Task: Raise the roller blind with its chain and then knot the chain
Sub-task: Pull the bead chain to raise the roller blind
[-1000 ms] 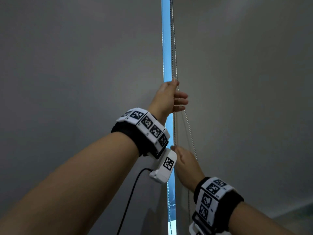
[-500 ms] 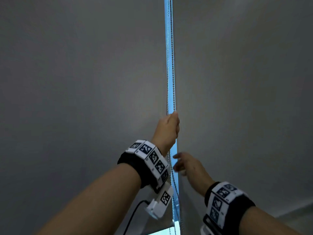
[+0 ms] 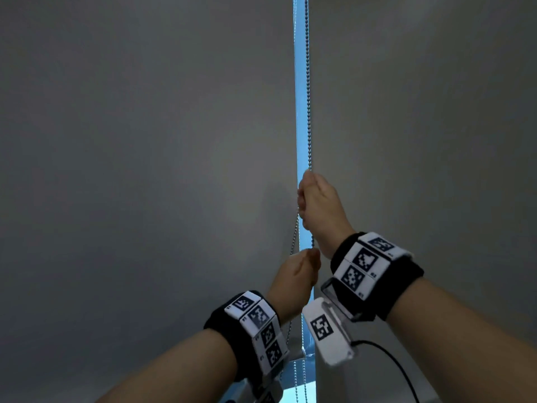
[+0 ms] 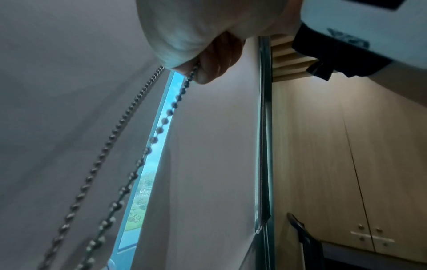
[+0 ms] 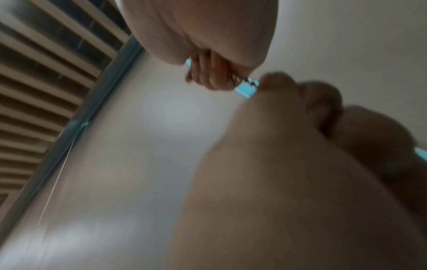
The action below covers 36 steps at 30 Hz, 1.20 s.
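Note:
A metal bead chain [image 3: 308, 112] hangs down the bright gap between two grey roller blinds, one on the left [image 3: 145, 170] and one on the right [image 3: 421, 141]. My right hand [image 3: 312, 196] is the upper one, with its fingers curled round the chain. Just below it, my left hand [image 3: 302, 269] also grips the chain. In the left wrist view two strands of the chain [image 4: 161, 126] run away from my curled left hand [image 4: 203, 67]. The blurred right wrist view has my right hand [image 5: 208, 78] closed on the beads, with the left hand [image 5: 300, 146] large beside it.
Daylight comes through the window gap [image 3: 300, 82] and under the left blind's bottom edge [image 3: 299, 351]. A black cable [image 3: 392, 365] trails from the right wrist camera. Wooden cupboard doors [image 4: 346, 164] stand to the right, and a slatted ceiling [image 5: 46, 91] is overhead.
The left hand, high on the chain a second ago, has pulled down. The right hand has let go low down, risen past it and taken the chain above it.

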Available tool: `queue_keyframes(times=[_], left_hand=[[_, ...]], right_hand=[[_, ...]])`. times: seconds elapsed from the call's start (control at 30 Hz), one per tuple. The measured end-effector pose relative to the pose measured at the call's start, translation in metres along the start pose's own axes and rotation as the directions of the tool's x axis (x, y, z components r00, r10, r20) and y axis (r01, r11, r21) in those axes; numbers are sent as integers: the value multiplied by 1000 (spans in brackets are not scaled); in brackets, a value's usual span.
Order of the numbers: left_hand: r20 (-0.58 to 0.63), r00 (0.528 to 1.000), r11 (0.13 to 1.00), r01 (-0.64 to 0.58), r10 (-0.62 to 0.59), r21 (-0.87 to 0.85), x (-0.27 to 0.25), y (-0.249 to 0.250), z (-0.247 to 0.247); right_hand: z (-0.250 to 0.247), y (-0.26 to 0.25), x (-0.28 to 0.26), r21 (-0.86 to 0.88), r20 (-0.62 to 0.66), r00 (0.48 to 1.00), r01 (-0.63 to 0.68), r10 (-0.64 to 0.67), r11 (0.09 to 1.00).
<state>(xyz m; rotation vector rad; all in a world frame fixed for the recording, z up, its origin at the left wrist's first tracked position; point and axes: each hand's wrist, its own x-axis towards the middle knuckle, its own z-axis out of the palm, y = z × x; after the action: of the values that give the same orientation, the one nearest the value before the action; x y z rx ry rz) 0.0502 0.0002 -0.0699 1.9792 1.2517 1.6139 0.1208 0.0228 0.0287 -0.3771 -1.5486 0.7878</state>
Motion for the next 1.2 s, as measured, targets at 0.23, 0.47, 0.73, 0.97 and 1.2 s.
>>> queue_keyframes(times=[0.23,0.47,0.73,0.97,1.2], left_hand=[[79,983,952,182,-168,-245,19,12,-11],[79,992,852,126,-100,-509,63,64,-36],[-104,992,894,18,-72,-448,93,105,-42],[-182,981,916,-16,-62,-401,90,96,-35],[-201,978,925,-24,-57,-378,72,81,-29]], right_hand=[[4,5,-6,-46,-9,994,111,-111,993],[-3,47,-31,-153,70,991,127,-117,980],[-13,103,-90,-218,198,980,14,30,976],[-19,102,-89,-209,278,956,-38,96,977],[-17,34,-22,-37,82,997,-4,7,999]])
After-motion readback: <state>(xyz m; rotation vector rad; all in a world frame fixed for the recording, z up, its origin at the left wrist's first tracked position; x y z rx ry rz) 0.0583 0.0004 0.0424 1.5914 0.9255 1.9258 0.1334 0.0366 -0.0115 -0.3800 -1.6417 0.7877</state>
